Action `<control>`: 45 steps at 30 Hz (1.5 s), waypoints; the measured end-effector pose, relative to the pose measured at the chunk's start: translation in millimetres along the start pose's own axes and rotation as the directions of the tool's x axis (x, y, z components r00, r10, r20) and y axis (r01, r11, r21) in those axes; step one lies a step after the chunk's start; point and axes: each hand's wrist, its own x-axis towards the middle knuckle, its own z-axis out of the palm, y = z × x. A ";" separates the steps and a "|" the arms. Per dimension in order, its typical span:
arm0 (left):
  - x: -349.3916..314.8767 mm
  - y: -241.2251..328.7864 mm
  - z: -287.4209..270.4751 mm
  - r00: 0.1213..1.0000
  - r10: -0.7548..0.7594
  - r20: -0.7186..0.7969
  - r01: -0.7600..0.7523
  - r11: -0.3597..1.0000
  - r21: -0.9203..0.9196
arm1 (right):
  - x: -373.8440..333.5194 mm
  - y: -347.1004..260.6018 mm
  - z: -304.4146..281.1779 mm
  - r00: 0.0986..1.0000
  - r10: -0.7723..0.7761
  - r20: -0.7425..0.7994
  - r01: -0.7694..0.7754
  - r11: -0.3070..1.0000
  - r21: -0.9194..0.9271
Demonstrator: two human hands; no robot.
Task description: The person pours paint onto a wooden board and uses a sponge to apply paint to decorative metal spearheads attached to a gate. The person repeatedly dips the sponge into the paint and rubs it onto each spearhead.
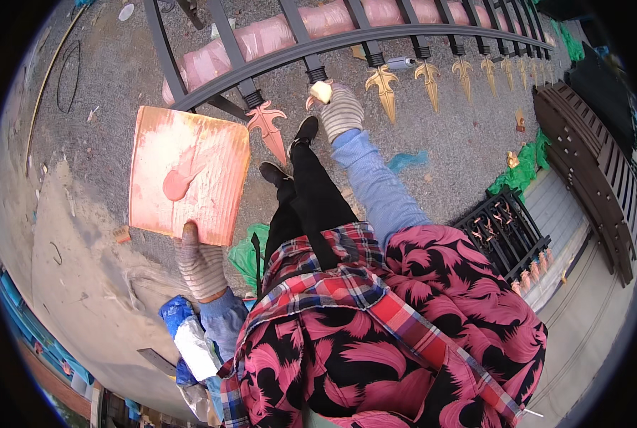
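My left hand [201, 264], in a striped glove, grips the lower edge of a square piece of cardboard [218, 153], thumb on top. Pink paint smears the board, with a thicker blob of paint [177, 185] near its middle. My right hand [343, 114], gloved alike, is closed on a small pale yellow sponge [321, 91]. That sponge is against a spear-shaped finial [309, 103] of the dark metal fence [276, 60]; the hand hides most of this finial. To its left, a finial [266, 127] is coated pink. Those to the right, like the nearest gold finial [383, 89], are gold.
A pink wrapped roll [261, 37] lies beneath the fence bars. A silvery can-like object [401, 63] sits by the rail. Brown slatted panels [582, 150] and a black panel [502, 232] with pink-tipped finials are at right. Green plastic sheeting [251, 257] lies near my legs.
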 end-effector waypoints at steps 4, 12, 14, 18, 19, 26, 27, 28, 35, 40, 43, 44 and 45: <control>0.1 0.8 0.6 0.999 0.005 0.052 -0.004 1.000 -0.015 | -29.2 -35.0 18.9 0.903 -0.045 0.427 0.134 0.974 -0.182; -4.0 3.5 -0.3 0.992 -0.029 0.121 0.031 0.999 -0.010 | -13.9 -13.4 -5.6 0.985 -0.168 -0.029 0.162 0.975 -0.150; -2.2 0.1 -1.9 0.994 -0.029 0.108 0.031 0.999 -0.018 | -2.0 -1.6 -19.7 0.996 0.094 0.003 -0.094 0.996 0.011; 0.2 -0.6 1.0 0.994 -0.022 0.106 0.023 1.000 -0.011 | -0.5 -6.4 -18.1 0.975 0.208 -0.081 -0.191 0.964 0.184; 1.2 -1.5 0.8 0.993 -0.031 0.113 0.032 0.999 -0.007 | -4.1 -16.4 -19.9 0.975 0.212 -0.068 -0.203 0.971 0.124; -6.1 0.4 4.2 0.999 0.001 0.051 -0.001 1.000 -0.006 | 13.2 -8.9 -2.4 0.946 0.309 -0.099 -0.299 0.948 0.107; -6.6 -0.9 7.2 0.999 0.010 0.045 -0.010 1.000 -0.004 | 11.1 -6.1 0.2 0.960 0.276 -0.047 -0.274 0.961 0.043; -6.8 -2.3 9.3 0.999 0.019 0.039 -0.019 1.000 -0.002 | 9.3 -5.7 4.5 0.970 0.244 0.007 -0.244 0.970 -0.020; 2.3 -3.5 0.3 0.997 0.006 0.078 -0.004 0.999 -0.035 | 19.3 -5.9 -0.2 0.947 0.311 -0.073 -0.298 0.942 0.155; 0.4 -5.0 -4.4 0.998 -0.016 0.065 0.019 0.999 -0.044 | 36.9 18.1 3.9 0.960 0.268 -0.078 -0.256 0.957 0.133; 2.1 -4.2 0.1 0.995 0.001 0.102 0.001 1.000 -0.024 | 30.3 5.7 -6.7 0.968 0.246 -0.041 -0.237 0.960 0.147; -0.8 -4.0 -1.3 0.996 -0.014 0.088 0.018 0.999 -0.035 | 19.0 -1.2 -4.6 0.980 0.199 -0.025 -0.199 0.980 0.009; -1.1 -4.4 -2.2 0.997 -0.031 0.074 0.034 0.998 -0.047 | 7.2 -6.0 -5.4 0.988 0.153 -0.002 -0.152 0.980 -0.126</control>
